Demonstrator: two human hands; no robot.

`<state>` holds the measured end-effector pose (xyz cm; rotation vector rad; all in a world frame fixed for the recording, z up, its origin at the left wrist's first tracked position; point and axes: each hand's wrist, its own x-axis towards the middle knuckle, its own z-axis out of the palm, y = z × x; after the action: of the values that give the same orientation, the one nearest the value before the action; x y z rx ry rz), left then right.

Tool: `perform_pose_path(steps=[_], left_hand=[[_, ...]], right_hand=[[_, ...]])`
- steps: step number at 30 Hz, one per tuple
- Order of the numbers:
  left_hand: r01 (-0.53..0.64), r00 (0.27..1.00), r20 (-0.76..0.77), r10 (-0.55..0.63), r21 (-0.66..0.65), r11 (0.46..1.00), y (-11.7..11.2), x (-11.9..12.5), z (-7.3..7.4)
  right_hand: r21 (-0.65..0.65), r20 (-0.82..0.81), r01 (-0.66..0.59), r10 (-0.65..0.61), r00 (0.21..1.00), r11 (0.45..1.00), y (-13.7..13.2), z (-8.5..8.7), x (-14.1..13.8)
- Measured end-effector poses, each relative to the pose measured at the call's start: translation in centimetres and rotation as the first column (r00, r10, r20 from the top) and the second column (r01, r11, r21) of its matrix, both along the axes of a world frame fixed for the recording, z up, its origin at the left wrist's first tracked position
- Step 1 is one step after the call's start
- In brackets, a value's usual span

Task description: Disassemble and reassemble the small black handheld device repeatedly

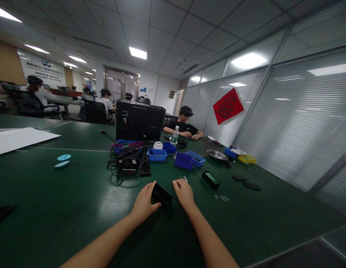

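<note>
Two bare hands at work on a green table (97, 230), with the open black box (162, 197) as landmark. The left hand (145, 201) holds this box from its left side, its grip set across it, fingers at the far edge and thumb at the near one. The right hand (184, 193) lies just right of the box with fingers curled inward; how far its grip closes, and whether it holds anything, cannot be told. Right of the box and farther off stands a second box (211, 179) containing a green board; a small ring (216, 197) and a clear sheet (224, 198) lie right of the landmark box. Beyond it are blue bins (157, 155) and a water bottle (175, 136); beyond and to its left, a cable-wrapped device (127, 163).
</note>
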<state>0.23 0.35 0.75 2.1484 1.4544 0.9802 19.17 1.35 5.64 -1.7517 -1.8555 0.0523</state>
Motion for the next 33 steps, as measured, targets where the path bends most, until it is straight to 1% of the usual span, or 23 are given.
perform_pose_path(steps=[2,3,5,7,9,11,14,16,18,20,24,28,33], left_hand=[[-0.005,1.0,-0.007,0.005,-0.007,1.0,-0.1,-0.1,0.2],[-0.009,1.0,-0.009,0.009,-0.01,1.0,-0.2,-0.1,0.2],[-0.011,1.0,-0.008,0.011,-0.018,1.0,-0.2,-0.2,0.2],[-0.009,1.0,-0.002,0.009,-0.026,1.0,-0.2,-0.2,0.1],[-0.001,1.0,0.017,0.001,-0.023,1.0,-0.2,-0.2,0.1],[0.009,0.999,0.043,-0.009,-0.009,1.0,-0.2,-0.3,0.1],[0.021,0.998,0.067,-0.021,-0.006,1.0,-0.1,-0.3,0.1],[0.018,0.997,0.069,-0.017,-0.017,1.0,-0.2,-0.3,0.2],[0.011,0.998,0.066,-0.009,-0.027,1.0,-0.2,-0.3,0.3],[0.013,0.998,0.062,-0.011,-0.026,1.0,-0.2,-0.3,0.3],[0.006,0.999,0.043,-0.005,-0.027,1.0,-0.3,-0.3,0.2],[-0.01,0.999,0.038,0.011,-0.035,0.999,-0.2,-0.3,0.0],[0.0,0.999,0.036,0.0,0.001,1.0,0.1,-0.3,0.0]], right_hand=[[0.041,0.038,0.109,-0.111,0.993,0.993,0.2,0.6,1.4],[0.041,0.067,0.158,-0.161,0.985,0.987,0.4,0.7,2.0],[-0.007,0.134,0.225,-0.222,0.966,0.974,0.8,0.5,3.0],[-0.103,0.179,0.245,-0.224,0.958,0.964,1.2,-0.2,3.6],[-0.181,0.175,0.236,-0.205,0.963,0.955,1.6,-1.1,3.8],[-0.21,0.122,0.203,-0.181,0.976,0.956,1.9,-1.8,3.6],[-0.206,-0.016,0.094,-0.099,0.995,0.974,2.3,-2.4,3.3],[-0.189,-0.112,0.017,-0.039,0.993,0.982,2.6,-2.5,3.3],[-0.177,-0.176,-0.008,-0.023,0.984,0.984,2.9,-2.6,3.5],[-0.168,-0.192,0.012,-0.044,0.98,0.986,3.1,-2.6,4.0],[-0.141,-0.115,0.116,-0.133,0.984,0.983,3.5,-2.4,4.9],[-0.115,-0.031,0.198,-0.203,0.979,0.973,3.4,-2.1,5.1],[-0.155,0.106,0.31,-0.296,0.949,0.938,2.6,-1.4,4.7]])
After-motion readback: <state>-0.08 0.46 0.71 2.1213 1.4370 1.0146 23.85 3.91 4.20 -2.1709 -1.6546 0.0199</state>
